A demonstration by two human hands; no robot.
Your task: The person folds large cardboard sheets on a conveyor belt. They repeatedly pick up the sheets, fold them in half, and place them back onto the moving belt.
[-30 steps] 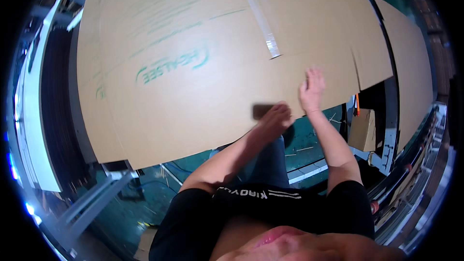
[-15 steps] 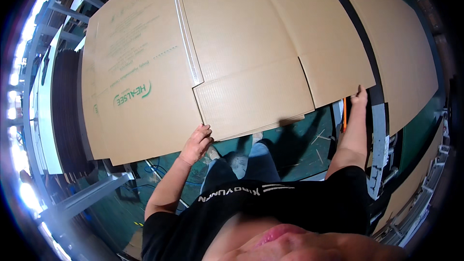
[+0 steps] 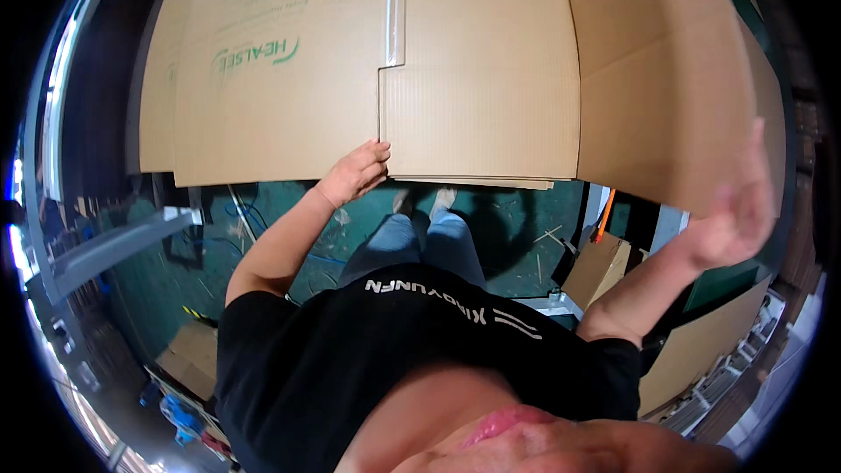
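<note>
A large brown cardboard sheet (image 3: pixel 482 114) with green print spreads in front of me, its near edge facing my body. A pale tape strip (image 3: pixel 396 9) runs along a seam in it. My left hand (image 3: pixel 357 172) is closed on the near edge, just below that seam. At the right, one panel (image 3: pixel 653 96) of the sheet is tilted up along a crease. My right hand (image 3: pixel 743 215) is at this raised panel's outer edge, one finger pointing upward. Motion smears its fingers, so their grip is unclear.
A grey metal bar (image 3: pixel 123 241) juts out at the left, near a dark stack (image 3: pixel 109 88). A small cardboard piece (image 3: pixel 598 271) and an orange strip (image 3: pixel 604 215) are below the right side. More cardboard (image 3: pixel 705 355) lies at the lower right, beside metal framework.
The right panel has swung up from lying flat, and my right hand has moved right with it. The sheet sits farther up in the view. My left hand stays at the seam.
</note>
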